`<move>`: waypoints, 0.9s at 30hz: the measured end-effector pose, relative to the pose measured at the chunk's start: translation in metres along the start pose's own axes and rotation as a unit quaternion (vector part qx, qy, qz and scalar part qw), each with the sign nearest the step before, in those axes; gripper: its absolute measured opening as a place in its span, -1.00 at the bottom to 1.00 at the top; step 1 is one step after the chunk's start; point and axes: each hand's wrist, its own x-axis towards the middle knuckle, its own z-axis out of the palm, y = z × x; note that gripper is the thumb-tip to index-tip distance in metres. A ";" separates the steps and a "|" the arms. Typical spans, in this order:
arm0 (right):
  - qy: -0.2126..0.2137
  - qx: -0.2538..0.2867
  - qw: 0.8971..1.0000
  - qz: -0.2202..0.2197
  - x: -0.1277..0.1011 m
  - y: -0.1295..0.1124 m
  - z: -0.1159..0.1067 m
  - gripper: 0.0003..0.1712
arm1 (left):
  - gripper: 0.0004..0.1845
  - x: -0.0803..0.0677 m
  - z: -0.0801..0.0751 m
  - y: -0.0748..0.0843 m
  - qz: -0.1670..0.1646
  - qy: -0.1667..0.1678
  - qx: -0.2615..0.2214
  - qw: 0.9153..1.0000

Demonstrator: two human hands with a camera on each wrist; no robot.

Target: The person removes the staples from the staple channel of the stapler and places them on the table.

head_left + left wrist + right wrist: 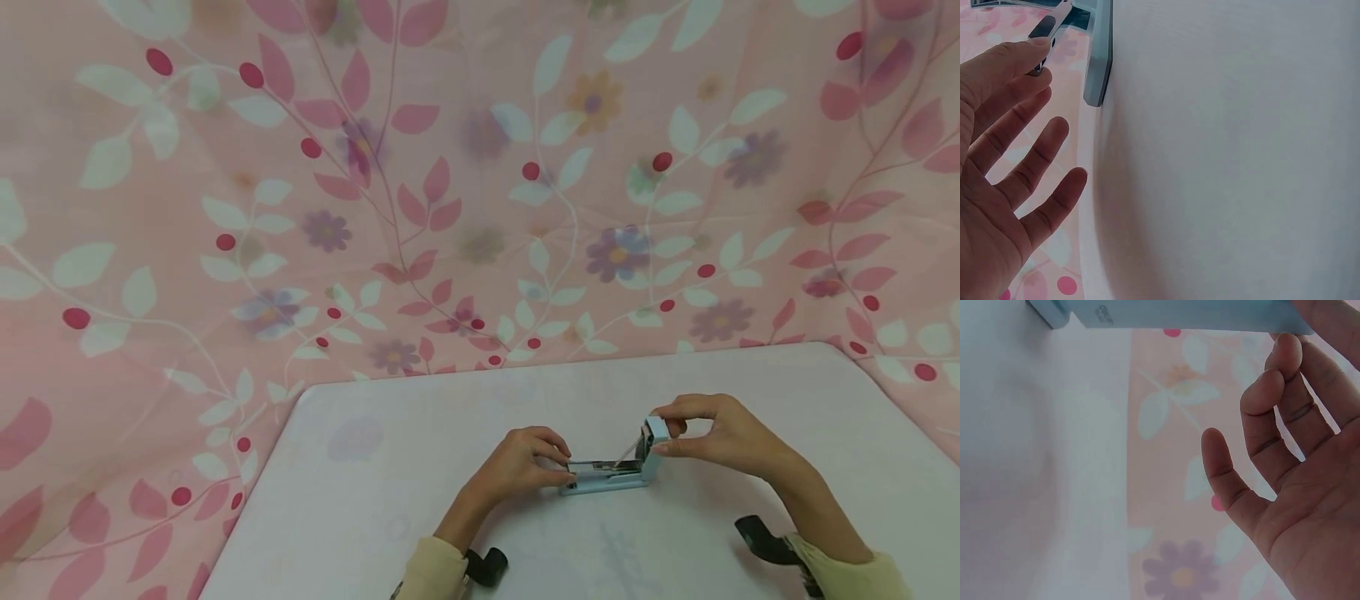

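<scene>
Behind and around the table hangs a pink cloth printed with white and rose leaves, red berries and purple flowers; it fills the left side and the whole back of the head view and drops past the table's right corner. The table itself is pale, almost white, with faint shadows of a pattern on it.

Left of centre, the left hand rests at the near end of a light-blue stapler, fingertips pinching the metal channel that lies open along its base. The stapler sits on the table, between the two hands (its base flat, its top arm swung upright at the right end). The right hand grips that raised arm between thumb and fingers. Both sleeves are pale yellow, with a dark strap at each wrist.

The left wrist view shows what the head view cannot: only the topmost finger touches the stapler, while the other fingers are spread and straight. The right wrist view shows the blue arm from below, the lower fingers relaxed and free of it.
</scene>
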 end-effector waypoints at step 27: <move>-0.086 0.028 0.989 0.116 -0.044 0.048 -0.047 -0.63 | -0.82 -0.001 0.001 0.000 -0.039 -0.005 -0.006 0.999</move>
